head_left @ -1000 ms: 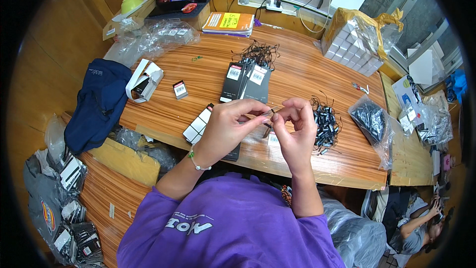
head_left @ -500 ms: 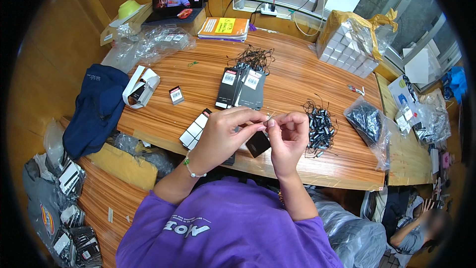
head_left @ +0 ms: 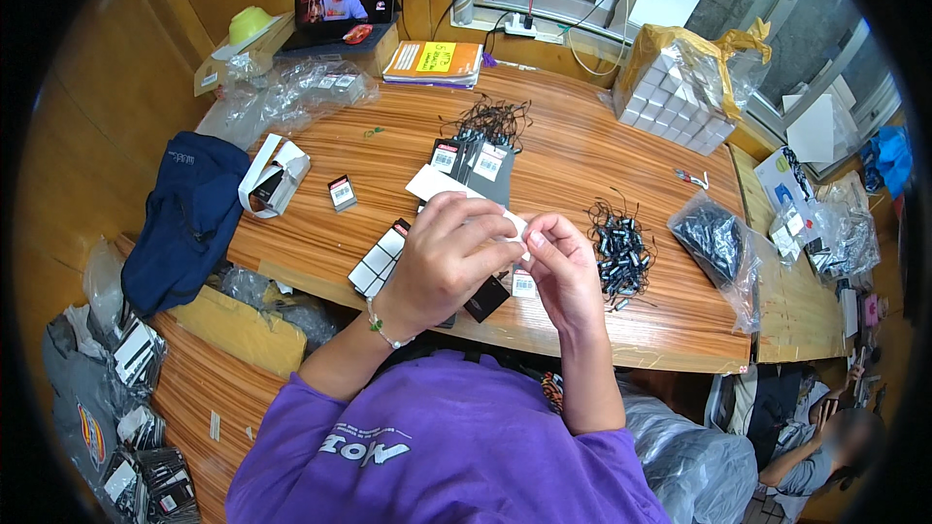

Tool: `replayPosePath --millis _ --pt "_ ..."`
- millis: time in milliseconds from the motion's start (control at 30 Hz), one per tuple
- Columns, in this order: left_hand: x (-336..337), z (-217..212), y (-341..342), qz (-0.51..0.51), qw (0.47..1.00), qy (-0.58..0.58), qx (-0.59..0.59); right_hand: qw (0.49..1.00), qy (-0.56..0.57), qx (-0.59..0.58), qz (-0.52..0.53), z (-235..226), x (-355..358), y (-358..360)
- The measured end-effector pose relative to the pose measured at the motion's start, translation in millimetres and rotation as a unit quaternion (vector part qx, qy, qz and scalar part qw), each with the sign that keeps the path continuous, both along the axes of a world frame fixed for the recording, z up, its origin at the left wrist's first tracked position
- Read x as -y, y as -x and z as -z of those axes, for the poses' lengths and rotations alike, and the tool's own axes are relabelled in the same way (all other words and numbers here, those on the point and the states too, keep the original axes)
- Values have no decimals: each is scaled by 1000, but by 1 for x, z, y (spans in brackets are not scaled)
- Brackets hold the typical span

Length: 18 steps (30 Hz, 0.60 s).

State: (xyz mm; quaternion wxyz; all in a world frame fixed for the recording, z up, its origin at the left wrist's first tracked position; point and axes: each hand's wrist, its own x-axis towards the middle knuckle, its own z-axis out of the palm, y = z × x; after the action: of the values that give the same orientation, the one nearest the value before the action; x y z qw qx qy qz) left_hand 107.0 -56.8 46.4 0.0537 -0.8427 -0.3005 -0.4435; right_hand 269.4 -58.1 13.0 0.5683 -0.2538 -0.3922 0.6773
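Observation:
My left hand is closed on a long white card, which sticks out above its fingers toward the tag stacks. My right hand pinches thumb and forefinger together by the card's right end; what lies between those fingertips is too small to make out. Below the hands hang a black tag and a tag with a white label. Behind them lies a stack of dark labelled tags, partly covered by the card. A strip of white tags lies beside my left wrist.
Right of my hands is a heap of black tag strings, with a clear bag of black strings beyond. A small tag and a white open box lie left. White boxes fill a bag at the back.
The white card now shows above my left hand, and the labelled tag has come into sight below. My left hand has turned over more; the black tag has shifted slightly left and down.

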Motion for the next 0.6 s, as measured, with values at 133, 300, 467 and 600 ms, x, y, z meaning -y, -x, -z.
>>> replayPosePath --millis 133,300,467,600 --pt "3 0 1 11 1000 13 0 987 -7 -67 146 1 -10 -4" --pt "-4 14 5 39 995 54 68 972 -93 -186 111 -6 -20 -21" --pt "-6 14 5 59 974 200 91 967 -132 -218 -13 -12 -19 -21" --pt "-12 20 11 166 896 369 185 967 -134 -216 -32 -13 -19 -19"
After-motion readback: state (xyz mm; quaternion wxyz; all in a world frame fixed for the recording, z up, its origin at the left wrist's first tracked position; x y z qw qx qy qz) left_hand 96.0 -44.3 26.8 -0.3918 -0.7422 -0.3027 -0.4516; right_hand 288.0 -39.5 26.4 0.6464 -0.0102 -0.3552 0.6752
